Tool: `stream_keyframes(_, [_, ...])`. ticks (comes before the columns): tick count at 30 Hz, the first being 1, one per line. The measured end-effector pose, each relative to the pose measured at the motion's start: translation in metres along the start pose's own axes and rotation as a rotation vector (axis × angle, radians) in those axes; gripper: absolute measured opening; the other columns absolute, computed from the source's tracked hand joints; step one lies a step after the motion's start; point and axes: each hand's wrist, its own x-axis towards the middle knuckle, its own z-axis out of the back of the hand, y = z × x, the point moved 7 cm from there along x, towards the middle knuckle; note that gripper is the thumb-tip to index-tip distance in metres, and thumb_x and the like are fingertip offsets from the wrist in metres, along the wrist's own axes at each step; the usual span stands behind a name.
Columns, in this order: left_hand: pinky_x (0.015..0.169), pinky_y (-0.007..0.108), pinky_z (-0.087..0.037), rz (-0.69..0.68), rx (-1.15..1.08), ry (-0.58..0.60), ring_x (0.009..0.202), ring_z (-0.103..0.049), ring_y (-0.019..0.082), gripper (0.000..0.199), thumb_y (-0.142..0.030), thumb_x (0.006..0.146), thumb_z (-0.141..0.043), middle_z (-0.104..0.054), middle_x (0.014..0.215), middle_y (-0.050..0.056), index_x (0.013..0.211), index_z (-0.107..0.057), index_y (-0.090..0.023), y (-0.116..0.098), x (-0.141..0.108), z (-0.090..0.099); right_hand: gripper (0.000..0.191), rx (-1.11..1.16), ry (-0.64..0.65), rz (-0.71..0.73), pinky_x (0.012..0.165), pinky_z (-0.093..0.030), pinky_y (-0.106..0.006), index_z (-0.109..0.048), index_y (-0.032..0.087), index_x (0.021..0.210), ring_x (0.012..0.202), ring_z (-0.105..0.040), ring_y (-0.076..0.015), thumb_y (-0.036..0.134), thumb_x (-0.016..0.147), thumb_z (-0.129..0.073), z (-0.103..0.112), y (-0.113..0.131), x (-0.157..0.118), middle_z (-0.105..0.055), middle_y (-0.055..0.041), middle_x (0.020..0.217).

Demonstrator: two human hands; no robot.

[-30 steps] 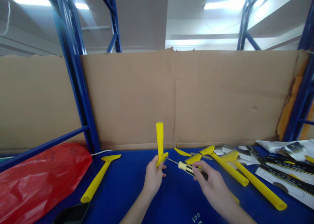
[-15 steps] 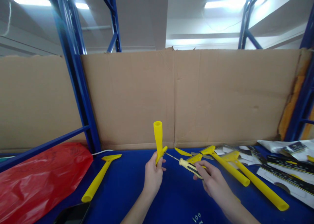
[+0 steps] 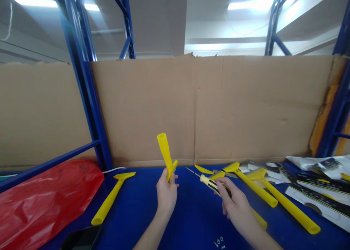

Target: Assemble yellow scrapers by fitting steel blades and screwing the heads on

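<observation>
My left hand (image 3: pixel 166 191) is closed around the head of a yellow scraper (image 3: pixel 165 149), whose hollow handle points up and leans left. In my right hand (image 3: pixel 235 200) is a screwdriver (image 3: pixel 209 183) with a cream and black handle. Its thin shaft points left toward the scraper, and a gap separates the tip from it. Just behind the screwdriver lie a loose yellow blade-shaped piece (image 3: pixel 203 169) and more yellow scrapers (image 3: pixel 255 188). My right forearm partly covers one of these scrapers.
Another yellow scraper (image 3: pixel 109 200) lies at left, near a red plastic bag (image 3: pixel 49 202) and a dark phone (image 3: pixel 82 238). Small screws (image 3: pixel 219 242) lie at the front. Black and white packaging (image 3: pixel 322 195) is piled at right. A cardboard panel (image 3: pixel 147 107) stands behind the blue table.
My left hand has moved left with the scraper and tilted its handle leftward. The screwdriver tip, at the scraper before, is now apart from it.
</observation>
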Motion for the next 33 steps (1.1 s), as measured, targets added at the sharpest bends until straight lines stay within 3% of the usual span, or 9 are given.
stream_keyframes(3, [0.049, 0.021, -0.053, 0.002, 0.013, -0.033, 0.078, -0.066, 0.019, 0.019, -0.021, 0.076, -0.059, -0.065, 0.079, 0.004, 0.094, -0.061, -0.016, 0.000, 0.004, 0.006, 0.029, -0.075, -0.014, 0.072, 0.044, -0.043, -0.025, -0.058, 0.024, 0.092, 0.042, -0.055, -0.0161, 0.045, 0.087, -0.038, 0.002, 0.003, 0.000, -0.058, 0.0035, 0.050])
stream_keyframes(5, [0.049, 0.022, -0.053, 0.002, 0.019, -0.027, 0.078, -0.066, 0.019, 0.019, -0.022, 0.076, -0.059, -0.066, 0.081, 0.005, 0.094, -0.060, -0.016, -0.001, 0.002, 0.005, 0.027, -0.144, 0.001, 0.162, 0.057, -0.049, -0.027, -0.058, 0.024, 0.094, 0.060, -0.065, -0.0189, 0.042, 0.088, -0.039, -0.002, 0.009, -0.004, -0.069, -0.0020, 0.071])
stream_keyframes(9, [0.050, 0.023, -0.053, -0.039, 0.075, 0.059, 0.077, -0.067, 0.020, 0.019, -0.024, 0.078, -0.056, -0.068, 0.080, 0.006, 0.095, -0.061, -0.017, -0.005, -0.008, -0.007, 0.025, -0.266, 0.121, 0.305, 0.078, -0.050, -0.031, -0.057, 0.023, 0.103, 0.090, -0.067, -0.0219, 0.035, 0.090, -0.039, -0.019, 0.017, -0.017, -0.071, -0.0058, 0.101])
stream_keyframes(14, [0.051, 0.023, -0.054, -0.072, 0.132, 0.203, 0.079, -0.068, 0.021, 0.018, -0.021, 0.081, -0.051, -0.067, 0.077, 0.005, 0.095, -0.060, -0.017, -0.006, -0.019, -0.025, 0.020, -0.434, 0.236, 0.353, 0.071, -0.050, -0.028, -0.059, 0.025, 0.100, 0.084, -0.068, -0.0207, 0.026, 0.088, -0.043, -0.032, 0.020, -0.025, -0.071, -0.0030, 0.093])
stream_keyframes(21, [0.040, 0.022, -0.052, 0.005, 0.062, 0.194, 0.067, -0.068, 0.019, 0.013, -0.025, 0.076, -0.057, -0.067, 0.081, 0.007, 0.083, -0.053, -0.016, -0.006, -0.018, -0.026, 0.025, -0.661, 0.260, 0.387, 0.073, -0.050, -0.030, -0.064, 0.026, 0.097, 0.087, -0.064, -0.0230, 0.015, 0.077, -0.054, -0.033, 0.022, -0.027, -0.070, -0.0040, 0.090])
stream_keyframes(25, [0.035, 0.019, -0.048, 0.020, 0.045, 0.230, 0.057, -0.064, 0.015, 0.018, -0.030, 0.073, -0.060, -0.066, 0.075, 0.005, 0.081, -0.056, -0.014, -0.011, -0.017, -0.026, 0.026, -0.617, 0.109, 0.524, 0.073, -0.053, -0.033, -0.062, 0.024, 0.105, 0.089, -0.064, -0.0234, 0.020, 0.081, -0.054, -0.025, 0.029, -0.026, -0.068, -0.0062, 0.094])
stream_keyframes(29, [0.033, 0.017, -0.040, -0.006, 0.154, 0.317, 0.043, -0.054, 0.011, 0.019, -0.029, 0.073, -0.059, -0.058, 0.055, -0.001, 0.082, -0.064, -0.013, -0.019, -0.024, -0.032, 0.034, -0.571, -0.242, 0.764, 0.081, -0.053, -0.037, -0.054, 0.019, 0.119, 0.097, -0.060, -0.0239, 0.021, 0.086, -0.050, 0.004, 0.050, -0.030, -0.064, -0.0109, 0.104])
stream_keyframes(31, [0.035, 0.017, -0.037, -0.013, 0.205, 0.388, 0.040, -0.048, 0.009, 0.019, -0.027, 0.074, -0.058, -0.054, 0.049, -0.003, 0.082, -0.068, -0.013, -0.023, -0.031, -0.038, 0.039, -0.607, -0.408, 0.859, 0.089, -0.048, -0.044, -0.050, 0.019, 0.125, 0.108, -0.055, -0.0269, 0.018, 0.086, -0.050, 0.017, 0.060, -0.034, -0.057, -0.0140, 0.117])
stream_keyframes(33, [0.040, 0.018, -0.035, -0.052, 0.206, 0.480, 0.043, -0.047, 0.009, 0.018, -0.025, 0.074, -0.059, -0.056, 0.051, -0.002, 0.080, -0.071, -0.013, -0.030, -0.039, -0.045, 0.045, -0.711, -0.497, 0.911, 0.096, -0.042, -0.051, -0.047, 0.020, 0.129, 0.121, -0.044, -0.0317, 0.013, 0.085, -0.050, 0.022, 0.066, -0.037, -0.047, -0.0167, 0.129])
